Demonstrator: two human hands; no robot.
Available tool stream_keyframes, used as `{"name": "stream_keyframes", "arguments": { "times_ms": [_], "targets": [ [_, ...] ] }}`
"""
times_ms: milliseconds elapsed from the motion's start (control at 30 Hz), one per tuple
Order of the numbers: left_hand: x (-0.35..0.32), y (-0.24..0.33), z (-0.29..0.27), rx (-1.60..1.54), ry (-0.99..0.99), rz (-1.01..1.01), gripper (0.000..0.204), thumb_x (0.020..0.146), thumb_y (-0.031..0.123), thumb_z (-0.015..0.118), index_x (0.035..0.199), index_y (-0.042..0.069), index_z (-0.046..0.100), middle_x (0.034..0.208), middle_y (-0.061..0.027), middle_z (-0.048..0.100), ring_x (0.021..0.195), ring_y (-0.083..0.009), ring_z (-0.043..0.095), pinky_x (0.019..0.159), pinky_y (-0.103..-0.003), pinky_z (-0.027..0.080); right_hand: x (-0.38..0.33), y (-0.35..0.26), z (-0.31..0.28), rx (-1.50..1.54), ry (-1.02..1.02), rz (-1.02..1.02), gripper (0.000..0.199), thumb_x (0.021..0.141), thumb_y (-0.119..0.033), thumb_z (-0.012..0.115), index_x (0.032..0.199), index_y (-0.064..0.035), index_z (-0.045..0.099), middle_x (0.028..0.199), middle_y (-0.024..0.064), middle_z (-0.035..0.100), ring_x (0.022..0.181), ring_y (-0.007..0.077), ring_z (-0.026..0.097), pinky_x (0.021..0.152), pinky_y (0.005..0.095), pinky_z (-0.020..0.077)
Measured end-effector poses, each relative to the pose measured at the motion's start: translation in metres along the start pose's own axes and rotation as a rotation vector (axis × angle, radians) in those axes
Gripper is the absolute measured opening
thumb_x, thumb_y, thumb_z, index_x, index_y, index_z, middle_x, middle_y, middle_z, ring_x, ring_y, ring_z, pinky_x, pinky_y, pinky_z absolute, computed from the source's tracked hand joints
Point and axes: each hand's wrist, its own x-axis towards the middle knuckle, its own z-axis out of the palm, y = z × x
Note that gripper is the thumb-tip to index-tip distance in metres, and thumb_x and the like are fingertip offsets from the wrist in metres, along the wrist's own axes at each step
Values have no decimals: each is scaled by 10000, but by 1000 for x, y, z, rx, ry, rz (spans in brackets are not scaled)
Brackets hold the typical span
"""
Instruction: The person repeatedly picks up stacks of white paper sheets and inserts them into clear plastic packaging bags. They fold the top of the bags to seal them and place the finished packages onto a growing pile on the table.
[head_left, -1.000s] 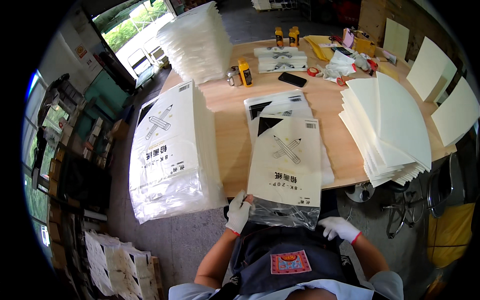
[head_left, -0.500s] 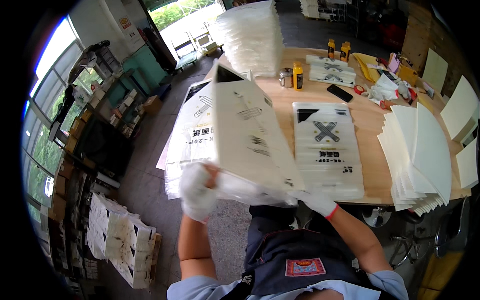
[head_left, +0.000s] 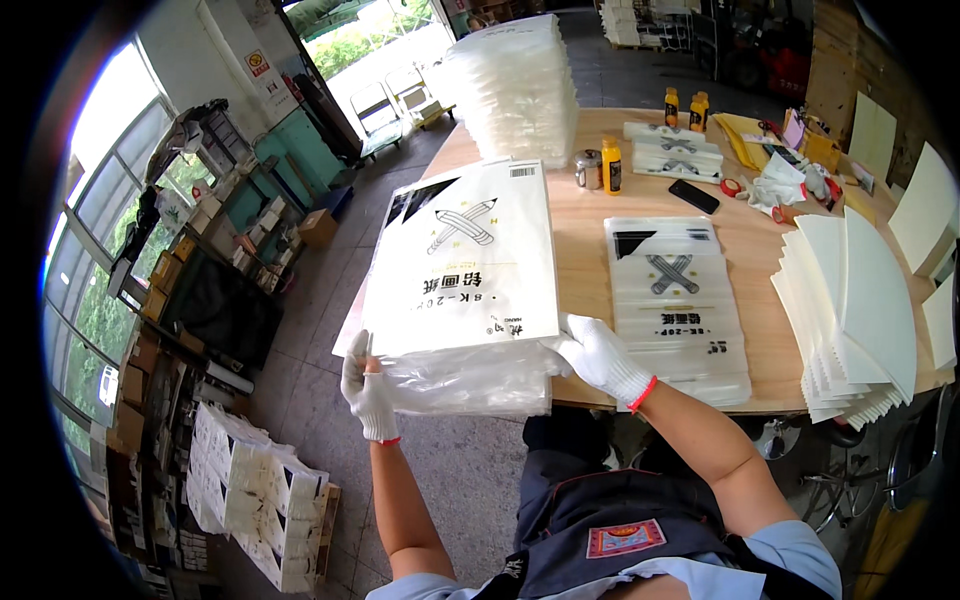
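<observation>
A flat pack of drawing paper (head_left: 470, 265) in a clear printed bag, with crossed pencils on its face, lies on top of a pile of bagged packs (head_left: 460, 380) at the table's left front. My left hand (head_left: 370, 390), in a white knit glove, is closed on the pack's near left corner. At its near right corner my gloved right hand (head_left: 595, 360) grips the edge, its fingertips partly hidden. To the right lie flat printed clear bags (head_left: 675, 310), overlapping one another.
A tall stack of clear bags (head_left: 515, 90) stands at the table's back left. Near it are a metal jar (head_left: 587, 170), an orange bottle (head_left: 611, 166) and a phone (head_left: 694, 196). Fanned white paper sheets (head_left: 850, 310) stand at right. Wrapped packs on a pallet (head_left: 260, 490) sit on the floor at left.
The paper pack, tilted up in my hands before, has come down flat onto the pile at the left. Both hands have stayed at its near corners.
</observation>
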Motion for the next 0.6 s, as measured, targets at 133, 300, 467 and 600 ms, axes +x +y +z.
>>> {"name": "stream_keyframes", "arguments": {
  "times_ms": [133, 300, 467, 600],
  "targets": [
    [-4, -7, 1, -22, 108, 102, 203, 882, 45, 564, 1050, -67, 579, 923, -15, 605, 669, -33, 393, 598, -180, 341, 0, -7, 4, 112, 0, 113, 312, 921, -271, 548, 963, 31, 614, 691, 87, 635, 594, 144, 602, 552, 291, 471],
    [-8, -36, -26, 75, 92, 141, 139, 913, 88, 509, 996, -21, 534, 1220, -202, 592, 923, -148, 565, 760, -249, 425, -4, 0, -5, 222, -105, 166, 345, 920, -321, 551, 939, 21, 593, 749, 86, 651, 621, 142, 616, 563, 277, 483],
    [55, 12, -40, -9, -35, -205, 593, 945, 485, 453, 1354, 58, 423, 1426, -134, 411, 1261, -268, 440, 1053, -394, 330, 5, -6, -43, 402, 126, -113, 526, 923, -339, 554, 1282, 32, 452, 1177, 193, 578, 1089, 216, 568, 919, 301, 440],
    [132, -10, -5, 523, -420, -461, 586, 934, 496, 500, 1353, 87, 481, 1284, -87, 544, 1120, -174, 529, 959, -288, 388, 77, 4, -32, 45, 191, -74, 714, 927, -429, 511, 1434, 16, 279, 1391, 258, 416, 1293, 326, 421, 1043, 347, 347]
  ]
}}
